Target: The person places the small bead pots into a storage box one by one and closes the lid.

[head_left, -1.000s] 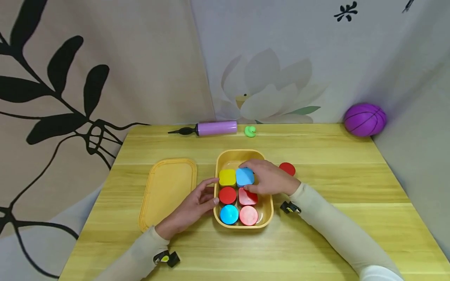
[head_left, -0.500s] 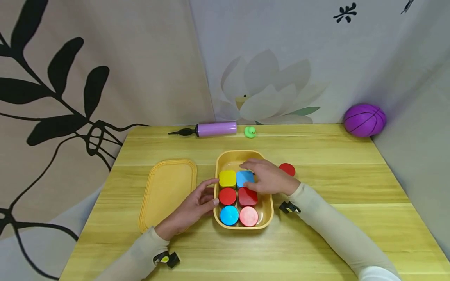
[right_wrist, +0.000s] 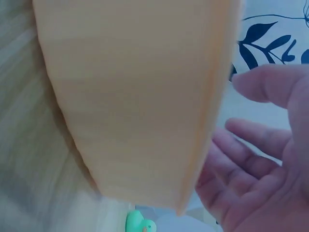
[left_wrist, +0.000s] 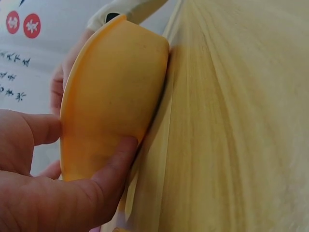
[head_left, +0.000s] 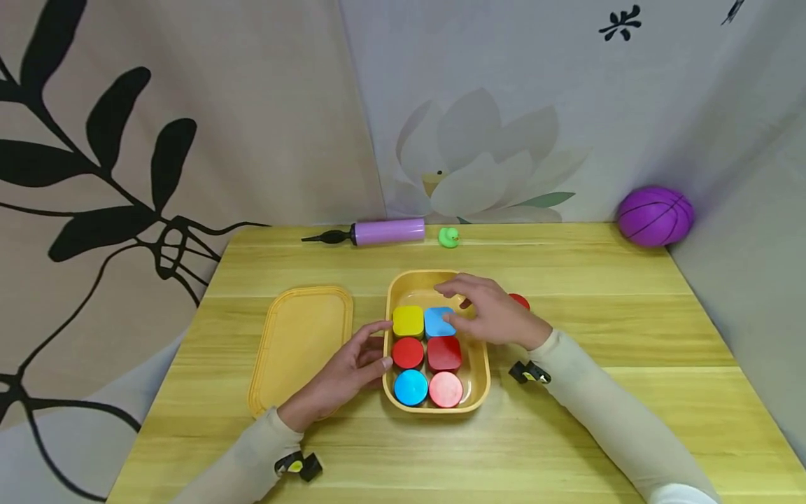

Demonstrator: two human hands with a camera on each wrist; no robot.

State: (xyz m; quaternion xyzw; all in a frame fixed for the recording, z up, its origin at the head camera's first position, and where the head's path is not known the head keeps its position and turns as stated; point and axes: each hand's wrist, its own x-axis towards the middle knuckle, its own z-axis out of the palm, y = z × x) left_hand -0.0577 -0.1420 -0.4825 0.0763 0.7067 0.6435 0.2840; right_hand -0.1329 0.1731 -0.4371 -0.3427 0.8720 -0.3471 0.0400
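A yellow plastic box (head_left: 474, 399) holds several blocks in two columns. They are a yellow block (head_left: 408, 320), a light blue square block (head_left: 438, 322), a red round block (head_left: 408, 353), a red square block (head_left: 444, 353), a blue round block (head_left: 411, 387) and a pink round block (head_left: 446, 389). My left hand (head_left: 352, 364) rests its fingertips against the box's left side, as the left wrist view confirms. Over the box's right rim hovers my right hand (head_left: 497, 311), fingers apart with nothing between them, its thumb near the light blue block.
A yellow lid (head_left: 301, 343) lies left of the box. Partly hidden behind my right hand is a red round block (head_left: 520, 301). Along the back are a purple hand pump (head_left: 389, 231), a green toy duck (head_left: 448, 236) and a purple ball (head_left: 655, 215).
My right hand has let go of the light blue block and lifted slightly to the right, its thumb and fingers spreading. The block stays in the box. My left hand has not moved.
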